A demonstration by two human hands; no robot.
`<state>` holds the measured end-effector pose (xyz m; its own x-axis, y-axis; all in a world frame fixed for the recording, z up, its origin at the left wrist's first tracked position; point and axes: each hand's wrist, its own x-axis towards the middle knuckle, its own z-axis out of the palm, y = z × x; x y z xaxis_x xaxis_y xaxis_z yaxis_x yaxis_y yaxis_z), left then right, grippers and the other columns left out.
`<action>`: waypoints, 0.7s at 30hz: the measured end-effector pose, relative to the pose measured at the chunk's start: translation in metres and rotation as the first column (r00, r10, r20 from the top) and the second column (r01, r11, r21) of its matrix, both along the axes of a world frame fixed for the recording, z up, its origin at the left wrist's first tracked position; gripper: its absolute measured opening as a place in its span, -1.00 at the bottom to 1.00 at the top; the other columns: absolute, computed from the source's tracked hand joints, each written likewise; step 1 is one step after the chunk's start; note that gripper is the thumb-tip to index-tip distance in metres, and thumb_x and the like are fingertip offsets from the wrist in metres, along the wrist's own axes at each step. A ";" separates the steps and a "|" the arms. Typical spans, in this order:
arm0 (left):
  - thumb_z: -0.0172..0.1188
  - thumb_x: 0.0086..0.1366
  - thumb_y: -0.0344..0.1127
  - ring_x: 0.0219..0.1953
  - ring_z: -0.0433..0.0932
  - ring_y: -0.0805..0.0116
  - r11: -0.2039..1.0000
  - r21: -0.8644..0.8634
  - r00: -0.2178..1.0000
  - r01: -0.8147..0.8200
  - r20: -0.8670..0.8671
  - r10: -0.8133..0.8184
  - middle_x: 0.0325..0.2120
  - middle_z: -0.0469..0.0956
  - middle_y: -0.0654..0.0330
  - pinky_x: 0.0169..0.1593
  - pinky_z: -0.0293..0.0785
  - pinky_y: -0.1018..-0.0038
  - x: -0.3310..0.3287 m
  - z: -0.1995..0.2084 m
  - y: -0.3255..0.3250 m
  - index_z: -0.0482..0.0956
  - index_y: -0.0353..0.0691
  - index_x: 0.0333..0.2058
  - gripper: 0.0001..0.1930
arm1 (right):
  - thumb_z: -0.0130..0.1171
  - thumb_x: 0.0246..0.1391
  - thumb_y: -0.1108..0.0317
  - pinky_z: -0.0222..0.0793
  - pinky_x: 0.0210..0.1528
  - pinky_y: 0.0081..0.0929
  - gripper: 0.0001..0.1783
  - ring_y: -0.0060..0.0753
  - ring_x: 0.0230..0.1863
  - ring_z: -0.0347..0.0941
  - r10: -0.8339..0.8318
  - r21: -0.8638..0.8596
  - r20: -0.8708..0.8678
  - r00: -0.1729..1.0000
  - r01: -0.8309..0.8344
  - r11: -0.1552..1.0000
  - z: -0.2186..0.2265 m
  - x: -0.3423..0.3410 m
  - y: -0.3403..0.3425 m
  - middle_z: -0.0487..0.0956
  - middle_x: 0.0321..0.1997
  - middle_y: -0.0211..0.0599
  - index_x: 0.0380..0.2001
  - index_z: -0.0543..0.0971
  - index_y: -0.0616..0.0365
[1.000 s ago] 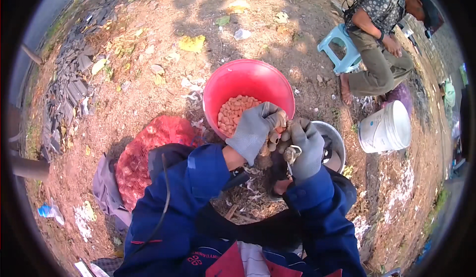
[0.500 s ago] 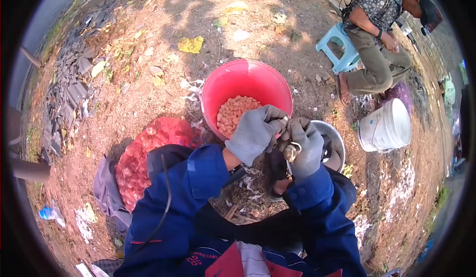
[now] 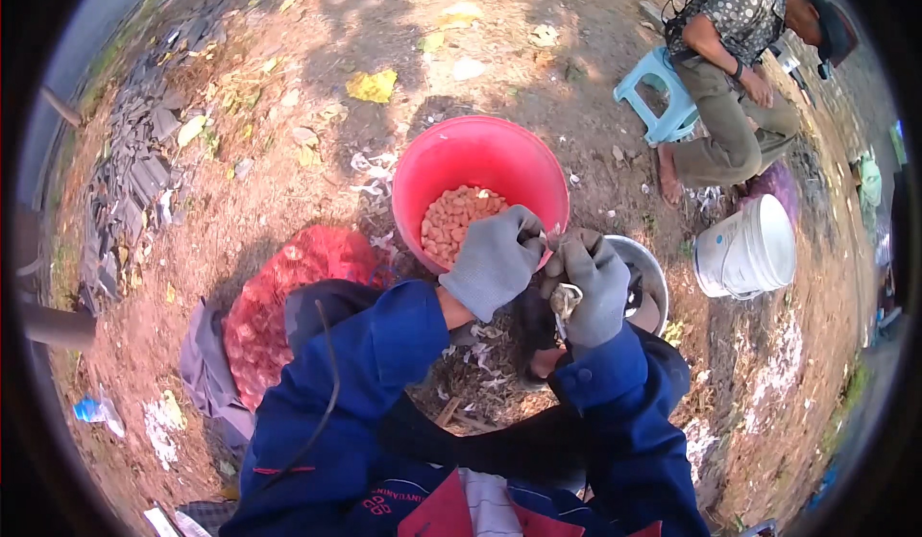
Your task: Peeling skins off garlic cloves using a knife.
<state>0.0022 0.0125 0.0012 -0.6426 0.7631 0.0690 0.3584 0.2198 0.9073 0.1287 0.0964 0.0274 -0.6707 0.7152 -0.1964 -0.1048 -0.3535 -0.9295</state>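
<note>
Both my hands wear grey gloves and meet at the near right rim of a pink bucket [image 3: 480, 138]. Peeled garlic cloves [image 3: 461, 218] lie in a heap at its bottom. With fingertips pinched together, my left hand [image 3: 495, 260] is over the rim; a tiny pale bit shows at its tips, too small to name. My right hand [image 3: 594, 287], fingers curled, holds a pale, papery piece of garlic [image 3: 565, 300] against its palm. Below it something thin and light sticks out, which I cannot make out. Behind this hand stands a metal basin [image 3: 651, 273], partly hidden.
A red mesh sack of garlic bulbs [image 3: 274, 316] leans by my left knee. To the right stands a white bucket [image 3: 744, 249]. Another person [image 3: 735, 66] sits at the far right by a light blue stool [image 3: 658, 95]. Garlic skins [image 3: 485, 359] and leaves litter the ground.
My left hand's fingertips have drawn slightly up and left, away from my right hand. The pale piece at its tips shows less now. My right hand has barely moved.
</note>
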 end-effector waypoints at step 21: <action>0.16 0.27 -0.43 -0.73 0.24 0.65 0.958 0.273 0.516 0.090 0.810 -0.279 -0.64 0.44 0.36 -0.65 0.12 0.62 -0.020 0.051 -0.012 0.61 -0.30 -0.15 -0.81 | 0.22 0.24 0.25 0.47 -0.33 -0.66 -0.70 -0.63 -0.43 0.52 0.136 0.060 0.128 0.982 -0.144 0.988 0.019 0.011 0.014 0.64 -0.38 -0.35 -0.20 0.61 0.33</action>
